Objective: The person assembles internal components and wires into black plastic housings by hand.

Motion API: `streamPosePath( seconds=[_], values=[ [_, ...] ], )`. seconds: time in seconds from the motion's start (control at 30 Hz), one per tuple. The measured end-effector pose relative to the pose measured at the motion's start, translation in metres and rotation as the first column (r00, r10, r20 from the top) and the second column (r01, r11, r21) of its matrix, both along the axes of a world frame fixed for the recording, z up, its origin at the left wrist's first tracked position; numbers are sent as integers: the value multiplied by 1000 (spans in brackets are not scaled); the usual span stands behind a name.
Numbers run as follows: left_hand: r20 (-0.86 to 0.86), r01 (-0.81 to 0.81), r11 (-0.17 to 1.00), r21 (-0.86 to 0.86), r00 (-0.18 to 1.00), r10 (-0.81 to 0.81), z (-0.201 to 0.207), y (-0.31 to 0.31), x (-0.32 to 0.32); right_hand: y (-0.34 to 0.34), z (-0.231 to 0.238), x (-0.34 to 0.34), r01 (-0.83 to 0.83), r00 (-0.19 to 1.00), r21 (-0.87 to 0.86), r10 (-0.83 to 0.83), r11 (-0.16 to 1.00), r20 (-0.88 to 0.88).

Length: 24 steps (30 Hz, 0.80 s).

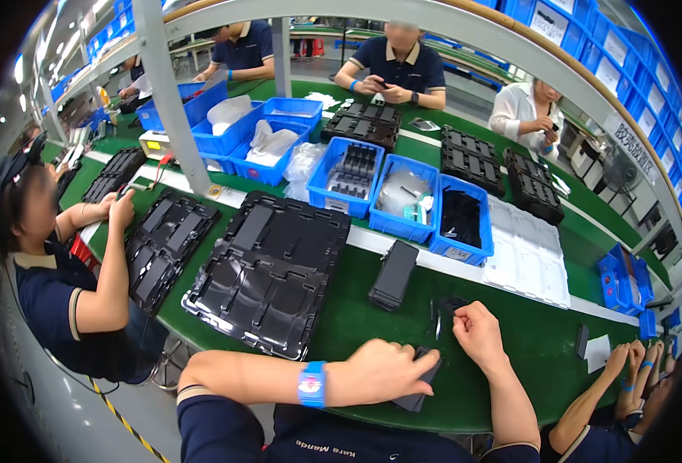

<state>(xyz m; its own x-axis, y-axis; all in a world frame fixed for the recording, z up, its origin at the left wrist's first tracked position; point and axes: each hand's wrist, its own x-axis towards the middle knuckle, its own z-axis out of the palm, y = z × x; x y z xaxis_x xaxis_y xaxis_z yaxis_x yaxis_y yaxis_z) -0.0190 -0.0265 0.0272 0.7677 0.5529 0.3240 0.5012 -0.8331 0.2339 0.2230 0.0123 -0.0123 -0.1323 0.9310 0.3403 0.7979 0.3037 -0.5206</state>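
Note:
Near the front edge of the table, my left hand (391, 372), with a blue band at the wrist, lies over a dark grey rectangular block (416, 400). Its fingers and thumb come round the block, and part of the block is hidden under them. My right hand (477, 333) is just to the right, its fingers closed at a small black piece (453, 304) whose kind I cannot make out. Thin black strips (436, 320) lie on the table between the hands. Farther off, a stack of dark rectangular blocks (393, 275) lies on the green table (348, 316).
A black moulded tray (275, 262) with dark blocks lies to the left. Blue bins (462, 217) of parts and a white tray (528, 251) stand beyond my hands. A metal post (167, 92) rises at the left. Co-workers (71, 270) sit around the table.

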Motion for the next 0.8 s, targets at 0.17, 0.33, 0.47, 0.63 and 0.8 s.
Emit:
streamPosePath(
  seconds=[0.17,0.33,0.47,0.63,0.8],
  values=[
    [-116,-26,996,-91,993,15,-30,-9,29,-1,-1,15,47,973,-151,-80,987,-217],
    [-82,-57,985,-165,996,43,-40,-11,30,1,-12,21,16,931,-210,-91,977,-352],
    [-83,-26,956,-293,997,1,-33,-7,21,1,-15,25,-33,875,-302,-119,953,-470],
    [102,49,814,-578,995,13,-31,-1,14,6,-8,22,-97,755,-376,-178,922,-631],
    [257,181,677,-713,966,13,-15,11,13,9,-9,29,-259,708,-325,-51,909,-704]
  ],
)
